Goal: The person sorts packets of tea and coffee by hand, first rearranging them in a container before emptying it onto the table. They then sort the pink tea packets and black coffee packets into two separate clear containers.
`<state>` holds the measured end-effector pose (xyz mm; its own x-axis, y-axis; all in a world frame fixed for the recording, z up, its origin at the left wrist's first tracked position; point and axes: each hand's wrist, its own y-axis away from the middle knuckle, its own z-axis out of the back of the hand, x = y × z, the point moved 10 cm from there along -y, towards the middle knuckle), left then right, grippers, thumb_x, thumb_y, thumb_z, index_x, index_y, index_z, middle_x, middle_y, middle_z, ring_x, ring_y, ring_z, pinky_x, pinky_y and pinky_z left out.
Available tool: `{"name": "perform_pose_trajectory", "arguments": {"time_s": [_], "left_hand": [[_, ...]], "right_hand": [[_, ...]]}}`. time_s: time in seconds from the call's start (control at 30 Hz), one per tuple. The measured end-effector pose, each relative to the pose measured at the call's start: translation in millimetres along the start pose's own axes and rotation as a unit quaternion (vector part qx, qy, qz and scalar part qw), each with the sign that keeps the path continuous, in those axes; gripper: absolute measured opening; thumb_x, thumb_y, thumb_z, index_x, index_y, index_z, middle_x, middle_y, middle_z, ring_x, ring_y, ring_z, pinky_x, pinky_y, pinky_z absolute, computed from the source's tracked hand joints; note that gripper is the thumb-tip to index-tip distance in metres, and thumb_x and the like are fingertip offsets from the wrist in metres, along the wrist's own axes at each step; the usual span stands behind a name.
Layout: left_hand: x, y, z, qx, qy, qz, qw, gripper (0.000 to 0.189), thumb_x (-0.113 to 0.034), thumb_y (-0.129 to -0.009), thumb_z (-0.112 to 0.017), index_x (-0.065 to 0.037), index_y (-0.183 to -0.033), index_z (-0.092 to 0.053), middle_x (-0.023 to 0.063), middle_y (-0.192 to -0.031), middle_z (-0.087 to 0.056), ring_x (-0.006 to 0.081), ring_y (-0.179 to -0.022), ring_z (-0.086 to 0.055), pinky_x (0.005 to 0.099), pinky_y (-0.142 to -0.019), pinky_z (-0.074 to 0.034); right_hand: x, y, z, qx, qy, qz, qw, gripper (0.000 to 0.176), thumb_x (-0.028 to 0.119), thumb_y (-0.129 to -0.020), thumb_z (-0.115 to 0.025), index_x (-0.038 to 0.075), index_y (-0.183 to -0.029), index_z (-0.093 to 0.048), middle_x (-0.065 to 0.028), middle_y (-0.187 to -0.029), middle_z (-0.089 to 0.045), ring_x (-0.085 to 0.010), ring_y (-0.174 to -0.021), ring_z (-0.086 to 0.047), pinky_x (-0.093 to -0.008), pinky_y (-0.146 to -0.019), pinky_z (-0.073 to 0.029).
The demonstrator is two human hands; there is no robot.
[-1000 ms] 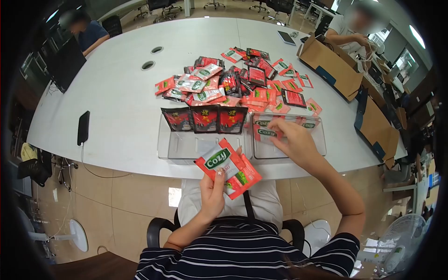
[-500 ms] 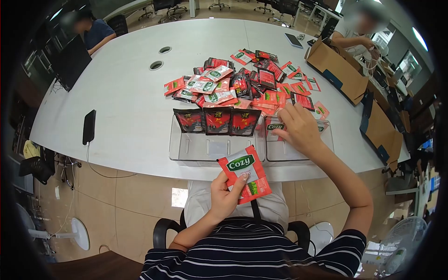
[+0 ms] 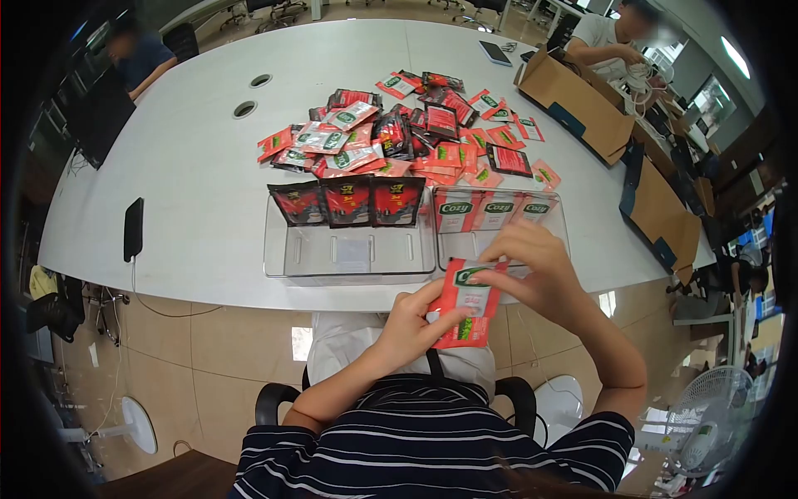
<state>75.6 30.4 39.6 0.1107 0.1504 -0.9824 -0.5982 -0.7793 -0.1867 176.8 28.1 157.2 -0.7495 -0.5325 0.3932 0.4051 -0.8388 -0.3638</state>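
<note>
Low over my lap, my left hand grips a red and white Cozy sachet, perhaps more than one layered together. The thumb and curled fingers of my right hand are at the top of that sachet. Just beyond, a clear plastic bin has three Cozy sachets upright along its back wall. Beside it on the left, another clear bin has three black and red sachets standing at its back.
A loose pile of red and black sachets lies behind the bins. A phone on a cable rests at the left, another phone farther back. Open cardboard boxes line the right edge. Two other people sit across the table.
My right hand has come back from the right bin to the sachet in my left hand. Three Cozy sachets now show in that bin. The whole view has shifted slightly.
</note>
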Motion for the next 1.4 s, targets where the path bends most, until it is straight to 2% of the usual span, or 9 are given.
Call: {"name": "perform_pose_trajectory", "arguments": {"time_s": [0.1, 0.13, 0.23, 0.63, 0.8, 1.0, 1.1, 1.23, 1.4], "left_hand": [[0, 0, -12, -0.002, 0.072, -0.030, 0.997, 0.050, -0.009, -0.085, -0.068, -0.001, -0.130, -0.049, 0.0103, -0.106, -0.069, 0.0098, -0.093, -0.064, 0.0258, -0.080, -0.050], [-5, -2, -18, 0.037, 0.096, -0.020, 0.995, 0.057, -0.003, -0.084, -0.068, -0.004, -0.135, -0.044, 0.0099, -0.108, -0.067, 0.0097, -0.097, -0.062, 0.0248, -0.083, -0.049], [7, 3, -14, 0.010, 0.142, 0.036, 0.989, 0.061, 0.004, -0.081, -0.069, 0.001, -0.135, -0.042, 0.0133, -0.109, -0.064, 0.0138, -0.101, -0.061, 0.0267, -0.083, -0.051], [-23, 18, 32, -0.134, -0.006, -0.130, 0.983, 0.036, 0.003, -0.080, -0.071, 0.003, -0.113, -0.057, 0.0069, -0.093, -0.066, 0.0078, -0.083, -0.061, 0.0175, -0.065, -0.048], [-28, 21, 40, -0.155, -0.003, -0.109, 0.982, 0.020, 0.000, -0.091, -0.056, 0.003, -0.111, -0.053, 0.0092, -0.104, -0.058, 0.0122, -0.096, -0.055, 0.0245, -0.087, -0.042], [-39, 22, 41, -0.153, -0.018, -0.140, 0.978, 0.024, 0.002, -0.091, -0.053, 0.003, -0.116, -0.051, 0.0092, -0.099, -0.060, 0.0121, -0.092, -0.056, 0.0249, -0.088, -0.041], [-42, 23, 43, -0.153, -0.012, -0.180, 0.972, 0.035, 0.004, -0.088, -0.056, 0.004, -0.122, -0.050, 0.0129, -0.103, -0.063, 0.0141, -0.094, -0.060, 0.0260, -0.086, -0.045], [-52, 13, 30, -0.138, 0.062, -0.206, 0.967, 0.037, 0.007, -0.087, -0.057, 0.000, -0.122, -0.047, 0.0134, -0.096, -0.065, 0.0188, -0.093, -0.061, 0.0320, -0.083, -0.047], [-75, 13, 12, -0.062, -0.110, -0.340, 0.932, 0.040, 0.005, -0.079, -0.068, -0.007, -0.115, -0.055, 0.0116, -0.092, -0.070, 0.0259, -0.096, -0.064, 0.0412, -0.088, -0.046]], "right_hand": [[-28, 18, 36, -0.096, -0.064, -0.112, 0.987, 0.018, 0.010, -0.072, -0.078, 0.005, -0.083, -0.065, -0.0026, -0.081, -0.064, -0.0135, -0.070, -0.055, -0.0272, -0.062, -0.038], [-35, 21, 50, -0.125, -0.045, -0.108, 0.985, 0.013, 0.006, -0.076, -0.074, 0.003, -0.086, -0.066, -0.0064, -0.077, -0.062, -0.0171, -0.068, -0.058, -0.0280, -0.064, -0.047], [-59, 27, 67, -0.162, 0.050, -0.115, 0.979, 0.014, 0.007, -0.077, -0.074, 0.003, -0.087, -0.066, -0.0066, -0.078, -0.063, -0.0170, -0.069, -0.059, -0.0275, -0.065, -0.047], [-81, -3, -2, -0.072, 0.269, 0.046, 0.959, 0.033, 0.021, -0.064, -0.079, 0.009, -0.086, -0.057, -0.0038, -0.088, -0.051, -0.0223, -0.085, -0.052, -0.0359, -0.073, -0.043], [-76, -6, 1, -0.096, 0.278, 0.061, 0.954, 0.042, 0.025, -0.059, -0.081, 0.009, -0.087, -0.054, -0.0036, -0.085, -0.050, -0.0248, -0.084, -0.050, -0.0371, -0.075, -0.042], [-76, -3, 0, -0.098, 0.287, 0.068, 0.950, 0.050, 0.027, -0.058, -0.082, 0.009, -0.097, -0.054, -0.0044, -0.090, -0.052, -0.0236, -0.087, -0.052, -0.0364, -0.076, -0.041], [-58, -1, 13, -0.116, 0.230, 0.073, 0.964, 0.039, 0.024, -0.067, -0.081, 0.007, -0.094, -0.058, -0.0043, -0.081, -0.054, -0.0203, -0.077, -0.054, -0.0322, -0.068, -0.042], [-58, 12, 5, -0.077, -0.162, -0.109, 0.978, 0.017, 0.017, -0.085, -0.069, 0.003, -0.091, -0.061, -0.0019, -0.074, -0.059, -0.0095, -0.065, -0.053, -0.0243, -0.057, -0.041], [-41, 42, -61, 0.150, -0.541, -0.303, 0.770, 0.018, 0.010, -0.093, -0.059, -0.001, -0.107, -0.064, -0.0011, -0.085, -0.065, -0.0046, -0.071, -0.055, -0.0201, -0.062, -0.045]]}}
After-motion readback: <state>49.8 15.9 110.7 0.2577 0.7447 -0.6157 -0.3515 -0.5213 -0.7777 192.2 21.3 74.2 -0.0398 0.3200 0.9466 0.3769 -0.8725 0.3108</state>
